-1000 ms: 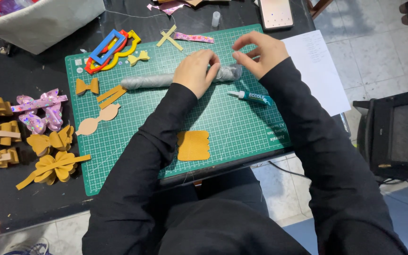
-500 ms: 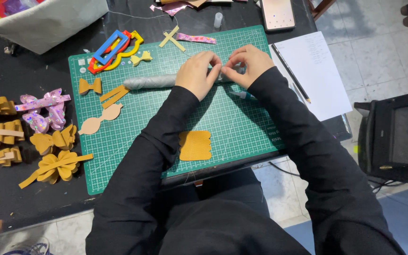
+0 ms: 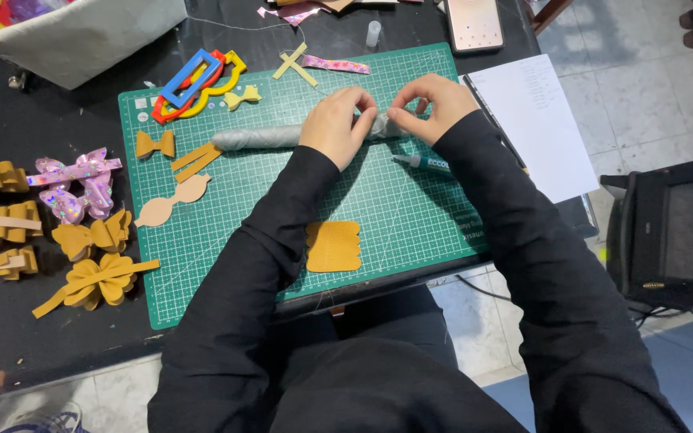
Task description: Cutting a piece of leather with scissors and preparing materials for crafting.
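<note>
Both hands are pinching the same thing rn: left hand w/ fingers curled over the grey fabric roll, right hand nipping its right end btw thumb and fingertips. The roll lies across the upper part of the green cutting mat on the worktop. Risk imo: that glue tube sits just beside the right wrist, so a sleeve could nudge it & smear glue. Also the roll could unwind if either pinch slackens. Mustard felt piece is well apart, nearer the body.
</note>
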